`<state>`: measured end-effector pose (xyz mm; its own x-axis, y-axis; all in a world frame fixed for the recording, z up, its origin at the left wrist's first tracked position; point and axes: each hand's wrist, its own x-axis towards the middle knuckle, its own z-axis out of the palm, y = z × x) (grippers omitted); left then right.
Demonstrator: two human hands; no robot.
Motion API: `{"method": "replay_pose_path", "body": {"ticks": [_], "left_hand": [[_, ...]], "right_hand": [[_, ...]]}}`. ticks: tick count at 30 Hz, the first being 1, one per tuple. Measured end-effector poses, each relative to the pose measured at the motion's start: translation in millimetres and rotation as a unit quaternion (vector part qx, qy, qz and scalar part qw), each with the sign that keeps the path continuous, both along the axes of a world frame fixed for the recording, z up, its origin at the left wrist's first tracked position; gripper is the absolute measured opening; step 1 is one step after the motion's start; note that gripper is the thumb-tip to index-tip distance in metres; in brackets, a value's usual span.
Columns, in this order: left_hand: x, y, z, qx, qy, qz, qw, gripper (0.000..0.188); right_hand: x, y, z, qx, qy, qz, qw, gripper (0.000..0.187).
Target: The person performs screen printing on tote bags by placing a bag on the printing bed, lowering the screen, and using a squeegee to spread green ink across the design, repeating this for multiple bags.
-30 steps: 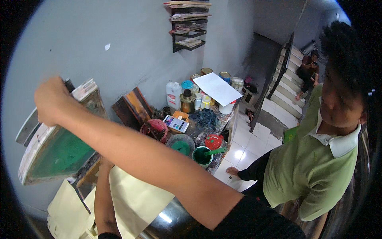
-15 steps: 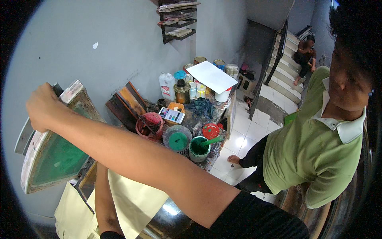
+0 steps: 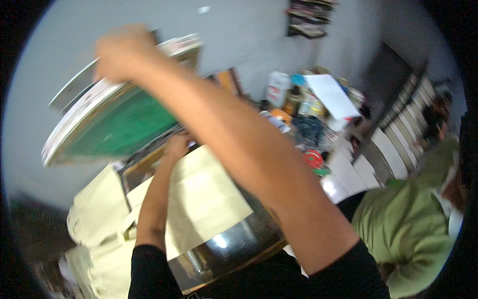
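My right arm crosses the picture, and my right hand (image 3: 124, 54) is closed over the raised edge of a screen-printing frame (image 3: 94, 108). The frame stands tilted up, its mesh stained green. A grey metal strip (image 3: 74, 88) runs along behind that edge, partly under the same hand. Below the frame, my left hand (image 3: 177, 146) reaches to the far end of a pale yellow sheet (image 3: 204, 199) lying on a dark glossy board (image 3: 231, 246). Motion blurs its fingers, so their hold is unclear.
More pale yellow sheets (image 3: 99, 207) lie at the left. Past my arm, a cluttered table carries a white jug (image 3: 277, 88), a dark cloth (image 3: 307, 130), a white sheet (image 3: 332, 94) and a red lid (image 3: 313, 159). A person in a green shirt (image 3: 403, 219) stands at right; another sits on stairs.
The view has swung, so the table and stairs sit farther right. My left hand, hidden before, now shows at the yellow sheet's far end. My right hand still grips the frame.
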<state>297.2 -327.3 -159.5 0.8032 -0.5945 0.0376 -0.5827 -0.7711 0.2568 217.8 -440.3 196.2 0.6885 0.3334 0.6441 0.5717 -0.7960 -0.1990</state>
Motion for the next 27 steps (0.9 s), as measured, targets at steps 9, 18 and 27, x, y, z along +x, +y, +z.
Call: {"method": "replay_pose_path", "body": {"ticks": [9,18,27], "left_hand": [[-22,0,16,0.049,-0.030,0.008,0.998,0.026],[-24,-6,29,0.164,-0.035,-0.052,0.984,0.038],[-26,-2,21,0.131,-0.081,-0.081,0.985,0.039]], "right_hand": [[-5,3,5,-0.044,0.032,-0.048,0.997,0.040],[-1,1,3,-0.034,0.024,-0.036,0.998,0.040],[0,2,6,-0.047,0.026,-0.049,0.997,0.041]]}}
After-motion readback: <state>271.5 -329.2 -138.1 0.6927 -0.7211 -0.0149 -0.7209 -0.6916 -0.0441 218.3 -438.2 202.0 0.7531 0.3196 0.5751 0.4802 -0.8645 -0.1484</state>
